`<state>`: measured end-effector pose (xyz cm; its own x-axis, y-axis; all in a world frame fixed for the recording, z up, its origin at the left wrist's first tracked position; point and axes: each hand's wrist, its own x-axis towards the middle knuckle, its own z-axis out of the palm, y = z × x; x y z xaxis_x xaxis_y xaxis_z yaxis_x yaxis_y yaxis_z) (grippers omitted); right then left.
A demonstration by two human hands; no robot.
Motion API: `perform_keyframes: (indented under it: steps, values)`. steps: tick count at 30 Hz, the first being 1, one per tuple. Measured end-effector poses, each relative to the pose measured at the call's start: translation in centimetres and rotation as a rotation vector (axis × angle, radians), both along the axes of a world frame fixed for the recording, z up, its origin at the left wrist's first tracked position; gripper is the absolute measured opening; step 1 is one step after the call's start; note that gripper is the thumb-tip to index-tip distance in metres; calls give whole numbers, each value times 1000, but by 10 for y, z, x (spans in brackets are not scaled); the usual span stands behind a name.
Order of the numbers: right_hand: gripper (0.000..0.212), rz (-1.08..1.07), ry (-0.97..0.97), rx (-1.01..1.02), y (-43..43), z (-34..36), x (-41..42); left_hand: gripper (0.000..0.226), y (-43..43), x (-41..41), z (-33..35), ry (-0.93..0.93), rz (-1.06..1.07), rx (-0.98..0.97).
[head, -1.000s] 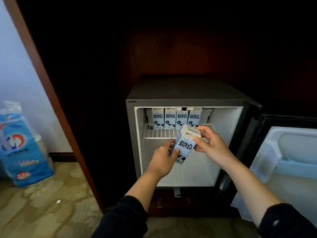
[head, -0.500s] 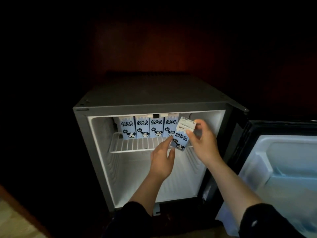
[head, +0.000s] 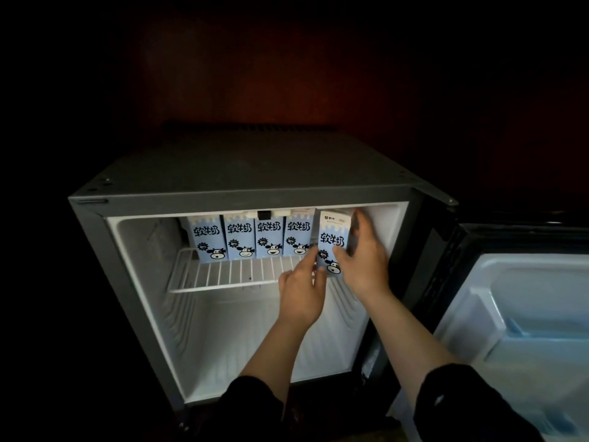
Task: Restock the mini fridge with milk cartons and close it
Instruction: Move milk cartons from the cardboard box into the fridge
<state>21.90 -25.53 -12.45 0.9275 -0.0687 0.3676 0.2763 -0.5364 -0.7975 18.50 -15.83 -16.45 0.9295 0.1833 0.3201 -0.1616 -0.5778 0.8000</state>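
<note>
My right hand (head: pixel 363 253) grips the pale blue cow-printed cardboard milk carton (head: pixel 333 240) upright over the white wire shelf (head: pixel 223 272). My left hand (head: pixel 302 291), fingers straight, steadies its lower edge. I should push it straight back, flush beside the four matching cartons (head: pixel 251 234) left of my hands.

My only view, head-worn, looks forward and down from near the open mini fridge (head: pixel 255 167), its door (head: pixel 526 314) at three o'clock.

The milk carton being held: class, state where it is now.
Head view: the held carton is at the right end of the wire shelf, beside four shelved cartons, between the left hand and the gripping right hand.
</note>
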Motion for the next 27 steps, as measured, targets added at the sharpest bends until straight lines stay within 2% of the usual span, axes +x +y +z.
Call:
perform_keyframes:
  steps: [4,10,16,20,24,27]
  values:
    - [45,-28,93,-64,0,-16,6,40,-2,3,-1,0,-5,3]
    - [28,-51,79,-62,5,-27,10,44,-1,10,-4,-3,-8,20]
    - [21,-54,74,-75,10,-34,21,47,5,19,-9,-9,4,-20]
    - [19,-69,63,-65,13,-36,27,39,6,21,-12,2,4,-43]
    - [19,-55,54,-60,16,-35,32,52,12,21,-15,9,-30,230]
    - [18,-93,66,-93,18,-35,37,53,15,25,-16,37,2,406]
